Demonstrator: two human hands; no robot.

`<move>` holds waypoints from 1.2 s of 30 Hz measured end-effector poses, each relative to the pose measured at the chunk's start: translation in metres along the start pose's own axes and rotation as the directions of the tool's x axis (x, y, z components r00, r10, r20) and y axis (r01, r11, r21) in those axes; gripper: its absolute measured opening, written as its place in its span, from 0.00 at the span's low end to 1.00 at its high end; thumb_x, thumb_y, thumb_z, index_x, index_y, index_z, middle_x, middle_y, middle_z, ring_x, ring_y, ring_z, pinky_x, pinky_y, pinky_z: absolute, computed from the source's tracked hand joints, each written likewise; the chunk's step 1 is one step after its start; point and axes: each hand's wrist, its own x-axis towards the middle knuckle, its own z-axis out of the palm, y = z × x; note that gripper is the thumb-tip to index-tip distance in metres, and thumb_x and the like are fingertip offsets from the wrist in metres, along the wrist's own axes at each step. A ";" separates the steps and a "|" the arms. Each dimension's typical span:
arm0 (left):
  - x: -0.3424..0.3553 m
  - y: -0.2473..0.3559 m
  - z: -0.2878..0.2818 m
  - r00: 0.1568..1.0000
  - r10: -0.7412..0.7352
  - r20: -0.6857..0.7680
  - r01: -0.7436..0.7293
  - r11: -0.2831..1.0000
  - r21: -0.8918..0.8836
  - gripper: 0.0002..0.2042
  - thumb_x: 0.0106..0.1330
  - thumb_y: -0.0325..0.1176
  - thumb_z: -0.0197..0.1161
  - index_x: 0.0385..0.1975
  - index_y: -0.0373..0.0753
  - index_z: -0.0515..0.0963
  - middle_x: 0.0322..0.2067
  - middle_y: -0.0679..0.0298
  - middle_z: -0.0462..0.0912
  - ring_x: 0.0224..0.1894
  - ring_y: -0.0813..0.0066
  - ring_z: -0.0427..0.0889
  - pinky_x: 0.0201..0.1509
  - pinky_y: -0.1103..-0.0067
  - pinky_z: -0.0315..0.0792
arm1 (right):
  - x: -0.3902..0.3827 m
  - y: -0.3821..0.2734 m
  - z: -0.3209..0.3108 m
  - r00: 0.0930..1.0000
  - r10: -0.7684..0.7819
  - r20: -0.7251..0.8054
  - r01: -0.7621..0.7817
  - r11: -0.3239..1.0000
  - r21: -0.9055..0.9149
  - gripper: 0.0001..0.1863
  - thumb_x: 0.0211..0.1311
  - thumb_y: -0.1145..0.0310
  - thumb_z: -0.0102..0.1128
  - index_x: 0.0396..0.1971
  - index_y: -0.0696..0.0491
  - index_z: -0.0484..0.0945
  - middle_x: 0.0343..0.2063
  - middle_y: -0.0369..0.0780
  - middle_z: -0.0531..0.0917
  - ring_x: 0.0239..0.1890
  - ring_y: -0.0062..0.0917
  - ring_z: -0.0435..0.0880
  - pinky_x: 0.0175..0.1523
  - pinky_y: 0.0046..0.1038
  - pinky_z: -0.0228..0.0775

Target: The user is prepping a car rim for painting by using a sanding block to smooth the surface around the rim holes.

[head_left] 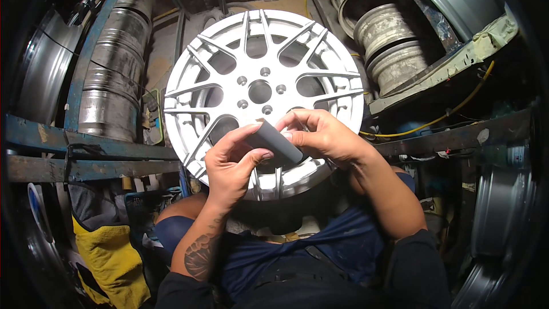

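Observation:
A large white multi-spoke wheel rim (260,60) lies face up in front of me, with a centre bore and bolt holes. Over its lower half, my left hand (231,166) grips a dark grey folded sheet, apparently sandpaper (277,142), between thumb and fingers. My right hand (314,137) pinches the same sheet at its right side, fingers curled. The hands partly hide the rim's lower spokes; I cannot tell whether the sheet touches the rim.
Stacked metal wheels stand on racks at left (108,80) and right (389,46). Blue steel rails (120,146) cross beside me. A yellow cloth (111,257) hangs at lower left. A yellow hose (449,115) runs at right, above another rim (492,212).

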 end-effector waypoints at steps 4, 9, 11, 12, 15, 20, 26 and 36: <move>0.003 0.000 -0.002 1.000 -0.014 -0.003 0.014 1.000 -0.015 0.25 0.62 0.18 0.68 0.60 0.33 0.73 0.40 0.58 0.85 0.42 0.75 0.85 0.48 0.79 0.81 | -0.005 -0.014 0.005 0.994 0.109 0.022 -0.110 0.991 0.072 0.13 0.67 0.63 0.64 0.47 0.52 0.80 0.26 0.27 0.79 0.19 0.06 0.65 0.23 0.13 0.52; 0.008 -0.001 -0.004 0.993 -0.090 0.080 0.107 0.964 -0.243 0.22 0.59 0.18 0.71 0.54 0.30 0.76 0.47 0.55 0.82 0.51 0.71 0.82 0.51 0.76 0.82 | -0.007 -0.011 0.002 0.990 0.106 0.091 -0.111 0.993 0.050 0.13 0.67 0.63 0.64 0.46 0.54 0.81 0.28 0.30 0.81 0.23 0.06 0.71 0.26 0.13 0.60; 0.004 -0.002 -0.006 0.984 -0.115 0.133 0.136 0.977 -0.166 0.16 0.59 0.19 0.71 0.47 0.31 0.78 0.44 0.57 0.83 0.47 0.73 0.83 0.49 0.77 0.82 | -0.007 -0.011 -0.002 0.976 0.192 0.106 -0.188 0.981 -0.045 0.14 0.69 0.62 0.63 0.46 0.56 0.83 0.33 0.34 0.85 0.34 0.10 0.79 0.38 0.16 0.71; 0.004 0.000 -0.005 0.984 -0.115 0.133 0.137 0.976 -0.168 0.16 0.59 0.19 0.71 0.47 0.31 0.78 0.44 0.57 0.83 0.47 0.73 0.83 0.49 0.77 0.82 | -0.004 -0.008 -0.005 0.975 0.194 0.105 -0.190 0.981 -0.046 0.14 0.69 0.62 0.63 0.46 0.56 0.83 0.33 0.34 0.85 0.34 0.10 0.79 0.38 0.16 0.71; 0.006 0.007 -0.004 0.986 -0.162 0.034 0.162 0.987 0.004 0.13 0.59 0.18 0.71 0.43 0.32 0.78 0.34 0.61 0.87 0.37 0.80 0.85 0.44 0.82 0.79 | -0.006 -0.023 -0.004 0.992 -0.092 -0.092 0.066 0.965 -0.254 0.14 0.72 0.64 0.59 0.45 0.59 0.84 0.36 0.36 0.86 0.39 0.14 0.80 0.48 0.20 0.72; 0.008 0.014 0.000 0.987 -0.161 0.014 0.158 0.980 0.121 0.14 0.59 0.18 0.71 0.44 0.32 0.79 0.34 0.61 0.86 0.35 0.84 0.83 0.42 0.83 0.78 | -0.011 -0.014 0.012 0.962 -0.262 -0.079 0.204 0.880 -0.429 0.16 0.62 0.68 0.71 0.47 0.59 0.82 0.32 0.34 0.84 0.33 0.11 0.77 0.38 0.18 0.71; 0.007 0.009 -0.001 0.994 -0.111 -0.019 0.113 0.988 0.103 0.16 0.60 0.19 0.70 0.48 0.32 0.79 0.32 0.63 0.86 0.35 0.83 0.83 0.42 0.84 0.77 | -0.007 -0.009 0.016 0.945 -0.261 -0.197 0.160 0.895 -0.416 0.14 0.61 0.71 0.72 0.44 0.61 0.82 0.28 0.32 0.83 0.32 0.10 0.78 0.37 0.16 0.70; 0.008 0.009 0.000 0.984 -0.177 -0.018 0.178 0.984 0.015 0.14 0.62 0.21 0.70 0.47 0.32 0.80 0.33 0.61 0.86 0.37 0.79 0.85 0.44 0.83 0.79 | -0.001 0.009 0.013 0.950 -0.248 -0.189 0.201 0.951 -0.237 0.09 0.61 0.72 0.70 0.37 0.60 0.82 0.28 0.34 0.84 0.30 0.10 0.77 0.35 0.17 0.69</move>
